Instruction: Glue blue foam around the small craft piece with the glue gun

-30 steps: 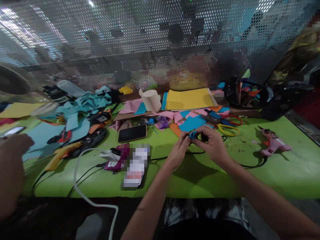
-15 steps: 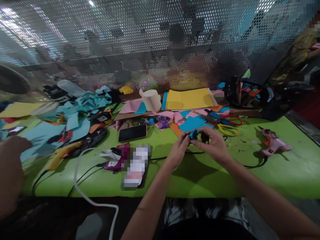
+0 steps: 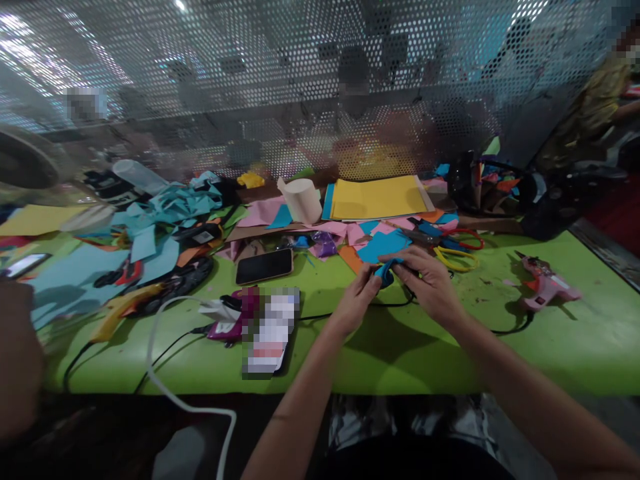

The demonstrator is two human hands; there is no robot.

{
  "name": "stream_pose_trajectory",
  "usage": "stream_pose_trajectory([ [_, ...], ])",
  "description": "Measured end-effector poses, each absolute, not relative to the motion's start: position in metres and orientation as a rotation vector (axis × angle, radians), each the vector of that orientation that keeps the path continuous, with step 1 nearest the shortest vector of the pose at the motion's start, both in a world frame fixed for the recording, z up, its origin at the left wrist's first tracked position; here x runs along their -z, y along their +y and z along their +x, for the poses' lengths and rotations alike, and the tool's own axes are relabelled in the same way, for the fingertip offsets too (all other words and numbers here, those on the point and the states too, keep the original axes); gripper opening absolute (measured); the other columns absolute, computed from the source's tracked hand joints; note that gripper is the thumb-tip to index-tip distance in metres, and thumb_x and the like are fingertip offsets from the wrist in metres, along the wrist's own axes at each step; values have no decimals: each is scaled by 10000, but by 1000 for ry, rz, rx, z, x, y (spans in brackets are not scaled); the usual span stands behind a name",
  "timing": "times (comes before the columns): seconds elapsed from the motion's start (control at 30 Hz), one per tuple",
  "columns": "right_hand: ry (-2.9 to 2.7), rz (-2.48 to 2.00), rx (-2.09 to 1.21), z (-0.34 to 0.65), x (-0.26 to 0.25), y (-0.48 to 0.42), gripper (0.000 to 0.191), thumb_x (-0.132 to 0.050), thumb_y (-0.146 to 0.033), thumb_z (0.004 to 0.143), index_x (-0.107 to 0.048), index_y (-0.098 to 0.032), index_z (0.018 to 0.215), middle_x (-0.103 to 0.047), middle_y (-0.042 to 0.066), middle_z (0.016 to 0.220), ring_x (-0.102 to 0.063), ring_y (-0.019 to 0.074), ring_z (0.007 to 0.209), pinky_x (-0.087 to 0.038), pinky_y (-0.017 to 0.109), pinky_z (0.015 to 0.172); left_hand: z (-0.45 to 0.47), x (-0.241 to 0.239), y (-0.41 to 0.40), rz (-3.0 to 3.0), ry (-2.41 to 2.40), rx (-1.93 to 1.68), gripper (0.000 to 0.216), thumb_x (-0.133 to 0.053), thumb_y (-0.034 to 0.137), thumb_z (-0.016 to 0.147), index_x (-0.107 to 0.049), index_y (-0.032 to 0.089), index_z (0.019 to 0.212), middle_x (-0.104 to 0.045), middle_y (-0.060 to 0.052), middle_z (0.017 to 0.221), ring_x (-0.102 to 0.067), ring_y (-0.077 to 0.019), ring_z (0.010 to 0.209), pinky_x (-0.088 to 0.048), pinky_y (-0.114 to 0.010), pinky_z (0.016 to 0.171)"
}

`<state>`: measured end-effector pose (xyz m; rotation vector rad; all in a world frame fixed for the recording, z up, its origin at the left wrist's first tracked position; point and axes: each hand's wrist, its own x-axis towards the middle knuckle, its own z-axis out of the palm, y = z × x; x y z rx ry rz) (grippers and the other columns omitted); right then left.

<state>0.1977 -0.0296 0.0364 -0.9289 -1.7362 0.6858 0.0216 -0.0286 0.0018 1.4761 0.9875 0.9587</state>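
A small curled piece of blue paper (image 3: 385,272) is held between both hands above the green table (image 3: 430,360). My left hand (image 3: 356,299) pinches its left side between thumb and fingers. On the other side, my right hand (image 3: 429,280) grips the upper right edge, its fingers bent over the paper. Flat blue paper pieces (image 3: 383,245) lie just behind the hands. Scissors with yellow and red handles (image 3: 457,259) rest behind my right hand. A pink glue gun (image 3: 547,287) lies farther right, its black cord passing beneath my hands.
Left of my hands lie a phone with a lit screen (image 3: 273,333), a dark phone (image 3: 265,267), a purple power strip (image 3: 235,320) and a yellow glue gun (image 3: 120,310). Behind stand a white roll (image 3: 303,201) and yellow sheets (image 3: 377,199). Another person's arm (image 3: 20,360) reaches in at far left.
My right-hand fingers have shifted on the blue paper, which now shows as a twisted strip between my hands. The other person's arm at far left has drawn back.
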Motion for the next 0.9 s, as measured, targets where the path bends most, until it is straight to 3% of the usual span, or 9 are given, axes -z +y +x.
stream_pose_trajectory([
  [0.17, -1752, -926, -671, 197, -35, -29, 274, -544, -269, 954, -727, -309, 1154, -675, 54, 1005, -638, 200, 957, -507, 325, 846, 20, 1, -28, 1484, 1023, -945, 600, -562, 704, 800, -575, 187, 1104, -612, -65, 1001, -551, -233, 995, -475, -324, 844],
  [0.33, -1772, -910, -608, 196, -33, -28, 281, -540, -245, 960, -719, -298, 1170, -667, 53, 980, -638, 185, 936, -516, 303, 811, 21, 2, -28, 1531, 1038, -945, 566, -521, 667, 848, -568, 180, 1134, -618, -55, 971, -550, -246, 1067, -465, -322, 891],
  [0.57, -1818, -892, -524, 194, -30, -30, 293, -548, -224, 960, -703, -307, 1195, -674, 45, 984, -641, 170, 917, -520, 290, 817, 21, 1, -29, 1653, 1103, -966, 589, -526, 684, 827, -575, 174, 1116, -613, -36, 907, -568, -221, 925, -460, -314, 837],
  [0.9, -1824, -910, -510, 194, -28, -30, 287, -540, -255, 966, -700, -295, 1200, -677, 53, 988, -652, 177, 918, -533, 296, 812, 22, -3, -30, 1694, 1143, -980, 465, -488, 574, 895, -584, 183, 1127, -634, -33, 924, -576, -223, 976, -446, -314, 893],
])
